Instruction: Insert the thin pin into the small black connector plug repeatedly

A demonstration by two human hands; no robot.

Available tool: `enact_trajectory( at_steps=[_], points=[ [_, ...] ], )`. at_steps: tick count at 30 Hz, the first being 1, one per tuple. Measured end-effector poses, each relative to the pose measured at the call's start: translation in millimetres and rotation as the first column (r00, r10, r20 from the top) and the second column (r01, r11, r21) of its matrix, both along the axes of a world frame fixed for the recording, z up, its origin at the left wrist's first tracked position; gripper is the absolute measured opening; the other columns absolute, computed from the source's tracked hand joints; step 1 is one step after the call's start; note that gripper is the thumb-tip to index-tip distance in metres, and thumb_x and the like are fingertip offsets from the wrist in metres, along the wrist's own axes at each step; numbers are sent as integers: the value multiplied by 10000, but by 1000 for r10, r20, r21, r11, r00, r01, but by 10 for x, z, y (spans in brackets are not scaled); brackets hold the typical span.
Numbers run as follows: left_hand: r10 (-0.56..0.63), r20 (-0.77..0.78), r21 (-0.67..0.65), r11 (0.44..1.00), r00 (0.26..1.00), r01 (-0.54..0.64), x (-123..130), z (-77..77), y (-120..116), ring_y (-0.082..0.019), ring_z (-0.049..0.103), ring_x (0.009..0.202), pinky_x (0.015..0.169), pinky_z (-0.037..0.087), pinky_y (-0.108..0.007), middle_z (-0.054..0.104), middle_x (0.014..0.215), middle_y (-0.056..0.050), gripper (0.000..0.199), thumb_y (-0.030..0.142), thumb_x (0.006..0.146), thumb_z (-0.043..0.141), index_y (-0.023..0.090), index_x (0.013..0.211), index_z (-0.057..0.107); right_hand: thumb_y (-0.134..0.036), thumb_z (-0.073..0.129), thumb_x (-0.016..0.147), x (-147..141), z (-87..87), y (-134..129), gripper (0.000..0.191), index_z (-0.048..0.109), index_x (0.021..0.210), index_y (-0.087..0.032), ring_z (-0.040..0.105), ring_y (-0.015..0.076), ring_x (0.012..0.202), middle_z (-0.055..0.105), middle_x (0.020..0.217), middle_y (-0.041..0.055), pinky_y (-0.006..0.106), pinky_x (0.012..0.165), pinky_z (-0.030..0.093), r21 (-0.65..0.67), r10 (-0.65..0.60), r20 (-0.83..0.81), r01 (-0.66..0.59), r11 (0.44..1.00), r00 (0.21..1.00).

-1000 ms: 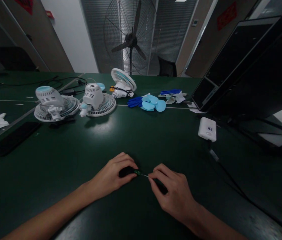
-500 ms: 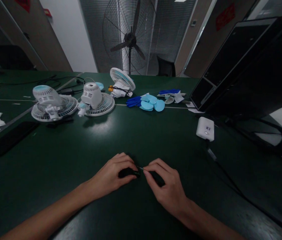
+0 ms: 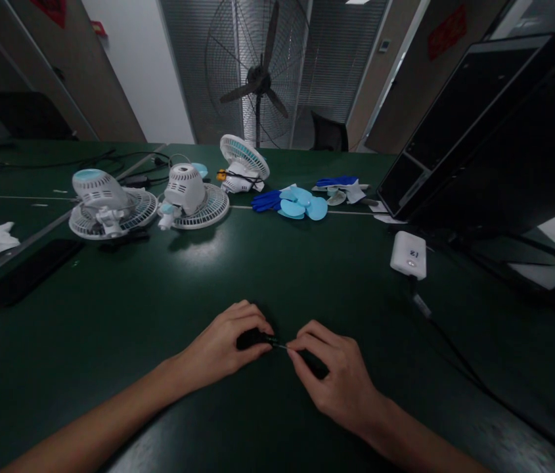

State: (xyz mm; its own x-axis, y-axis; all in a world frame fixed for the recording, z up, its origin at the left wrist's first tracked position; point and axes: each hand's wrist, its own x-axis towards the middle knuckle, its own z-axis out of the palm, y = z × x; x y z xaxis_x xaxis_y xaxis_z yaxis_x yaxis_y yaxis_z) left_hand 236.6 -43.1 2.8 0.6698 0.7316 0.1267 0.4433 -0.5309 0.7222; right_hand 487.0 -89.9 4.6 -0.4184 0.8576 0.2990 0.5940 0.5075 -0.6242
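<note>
Fingers and thumb of my left hand (image 3: 238, 338) are closed on a small dark tool (image 3: 273, 340), seemingly a screwdriver, most of it hidden by the hand. From its right end a thin metal shaft (image 3: 282, 346) sticks out toward my right hand (image 3: 333, 368). Thumb and fingertips of that hand pinch the shaft's tip. Both hands are low over the dark green table (image 3: 198, 282), close together near the middle of the view.
Two white desk fans (image 3: 102, 203) (image 3: 191, 197) lie face down at the left, with another fan (image 3: 242, 164) behind. Light blue fan blades (image 3: 301, 202) lie beside blue gloves (image 3: 266, 200). At right stand a white box (image 3: 408, 255) on a cable and a large black monitor (image 3: 494, 138).
My right hand has shifted slightly right and down, and more of the thin shaft shows between the hands. The whole view has moved a little.
</note>
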Motion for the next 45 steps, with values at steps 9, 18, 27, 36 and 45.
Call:
enact_trajectory(
  at_steps=[9,18,27,36,45],
  points=[
    [-27,-38,15,999,999,28,-7,-10,-6,-209,631,1050,960,416,-371,713,1081,-18,170,329,966,723,262,1122,705,-196,566,1013,-40,4,85,166,718,951,-217,690,186,817,694,936,50,309,746,557,-94,-126,-116,116,989,985],
    [-45,-47,56,997,998,48,-4,63,-43,-220,639,1068,981,450,-389,709,1112,-47,173,312,996,660,247,1155,675,-195,582,998,-15,43,62,158,723,931,-219,687,189,789,699,909,45,310,703,544,-85,-124,-148,113,990,981],
    [-252,-199,220,930,947,293,-4,56,-129,-238,599,1290,1063,431,-389,706,1332,-77,221,264,1059,538,229,1269,600,-229,597,998,18,55,95,165,713,881,-219,666,190,770,690,866,29,316,681,502,-122,-185,-209,162,979,960],
    [-77,-224,209,970,971,126,-295,96,43,-235,547,1368,1129,423,-426,661,1407,-72,224,272,1065,525,257,1272,609,-237,589,1002,39,80,89,168,715,893,-220,666,193,784,694,879,32,312,695,507,-157,-193,-221,160,974,956],
    [-200,-281,187,948,939,257,-64,102,-51,-194,492,1470,1217,371,-433,582,1544,-65,240,253,1091,432,241,1283,576,-250,611,999,48,70,97,161,718,884,-216,661,190,783,688,878,31,316,692,488,-188,-230,-240,187,964,943]
  ],
)
